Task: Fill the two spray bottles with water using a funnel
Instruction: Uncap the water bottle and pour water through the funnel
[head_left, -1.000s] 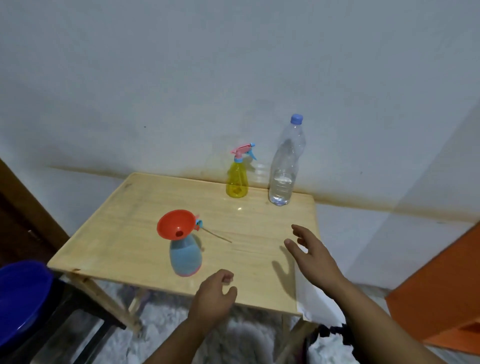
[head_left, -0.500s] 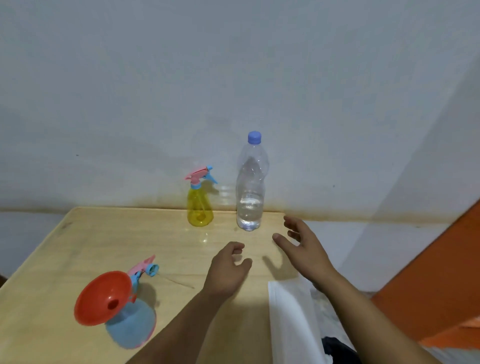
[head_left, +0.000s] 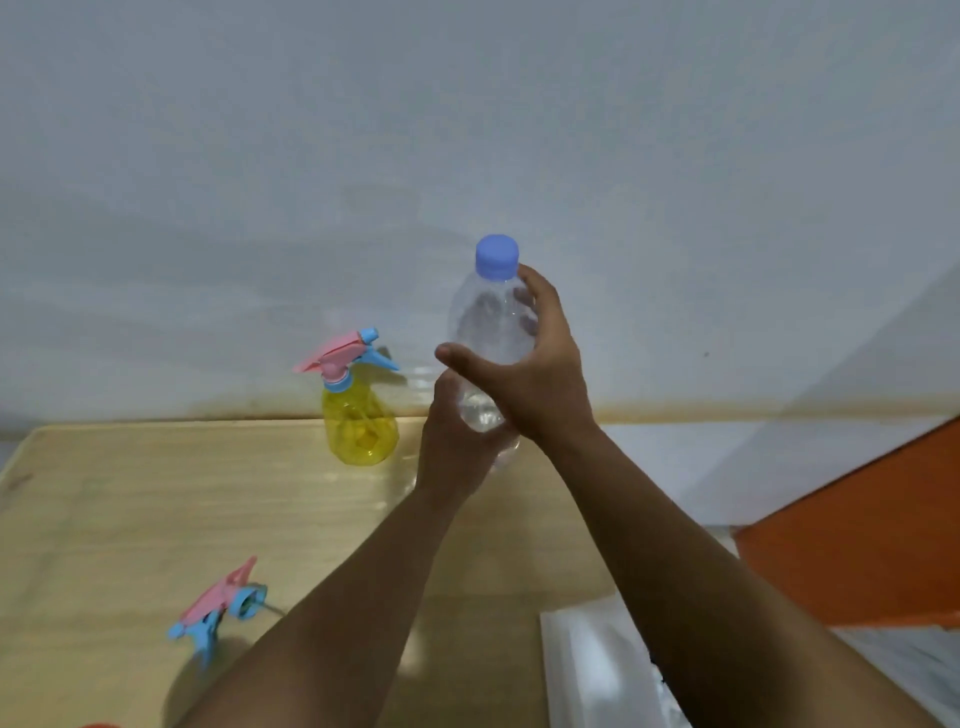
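Note:
A clear water bottle (head_left: 488, 332) with a blue cap (head_left: 497, 256) stands at the back of the wooden table (head_left: 156, 499), part full. My right hand (head_left: 535, 364) wraps around its upper body, thumb in front. My left hand (head_left: 457, 441) grips its lower part. To the left stands a yellow spray bottle (head_left: 359, 426) with its pink and blue trigger head on. A loose pink and blue spray head (head_left: 221, 610) lies near the front left. Only a sliver of the red funnel (head_left: 98, 724) shows at the bottom edge; the blue bottle under it is out of view.
A white sheet (head_left: 587, 670) lies over the table's front right corner. An orange panel (head_left: 862, 545) stands to the right. The pale wall (head_left: 467, 130) runs right behind the bottles.
Both hands reached forward to the back of the table and took hold of the water bottle. The view moved closer, so the funnel and blue bottle slid off the bottom edge.

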